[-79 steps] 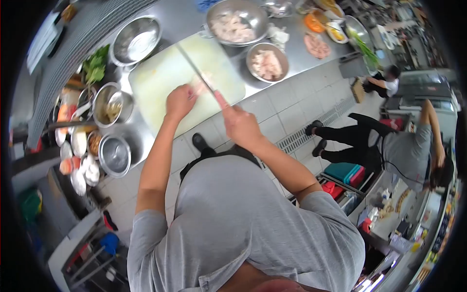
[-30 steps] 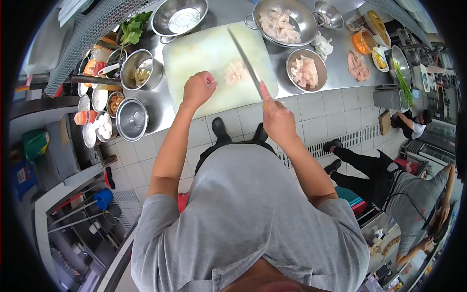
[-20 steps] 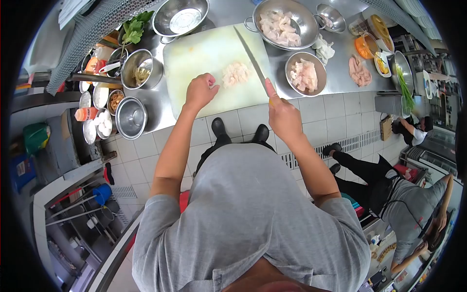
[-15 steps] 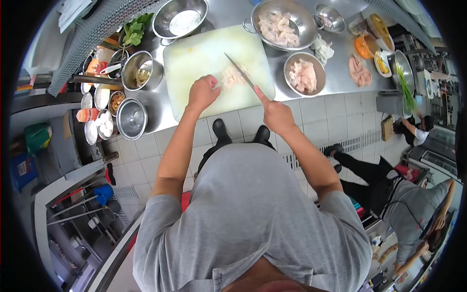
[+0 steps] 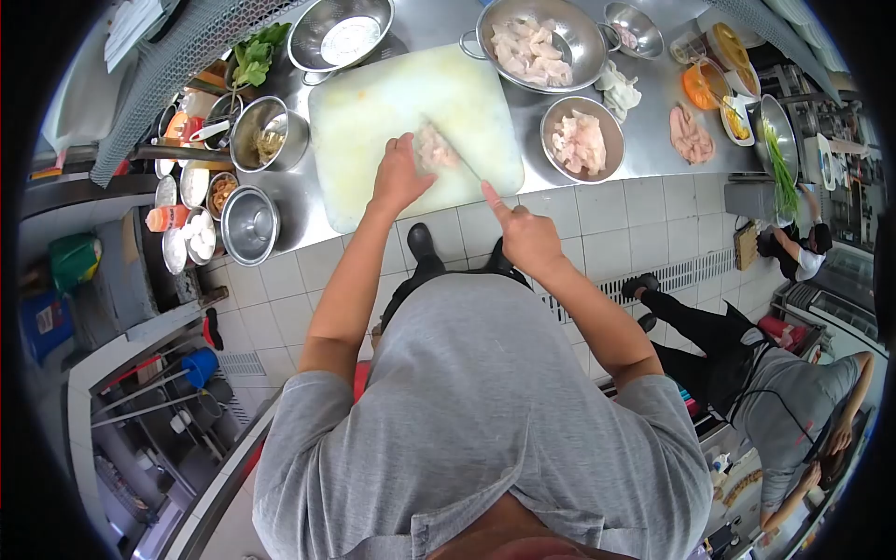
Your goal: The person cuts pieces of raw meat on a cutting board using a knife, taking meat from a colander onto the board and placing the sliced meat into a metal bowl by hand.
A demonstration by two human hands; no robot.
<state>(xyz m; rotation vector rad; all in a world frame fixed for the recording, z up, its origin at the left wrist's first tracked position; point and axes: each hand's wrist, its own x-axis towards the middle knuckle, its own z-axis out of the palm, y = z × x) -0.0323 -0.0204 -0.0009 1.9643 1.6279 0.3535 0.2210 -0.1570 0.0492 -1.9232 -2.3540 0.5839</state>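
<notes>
Pale pieces of raw meat [image 5: 435, 149] lie heaped on the white cutting board [image 5: 355, 103]. My right hand [image 5: 525, 229] is wrapped round the handle of a kitchen knife [image 5: 465, 164], its index finger stretched along it. The blade is slightly blurred and lies across the right side of the meat, pointing away and to the left. On the pile's left side is my left hand [image 5: 399, 175], fingers outstretched and thumb apart, holding nothing. The fingertips are at the meat's edge; I cannot tell whether they press on it.
A colander [image 5: 590, 70] and a steel bowl [image 5: 609, 145], both with raw meat, stand right of the board. Another colander [image 5: 308, 47] is behind it. Metal bowls [image 5: 250, 227] and ingredient containers crowd the left. A flat meat piece [image 5: 691, 135] lies farther right. Co-workers [image 5: 784, 401] are at the right.
My left hand has gone from curled fingers to outstretched ones at the meat. The knife has swung down and left onto the pile, which looks more gathered.
</notes>
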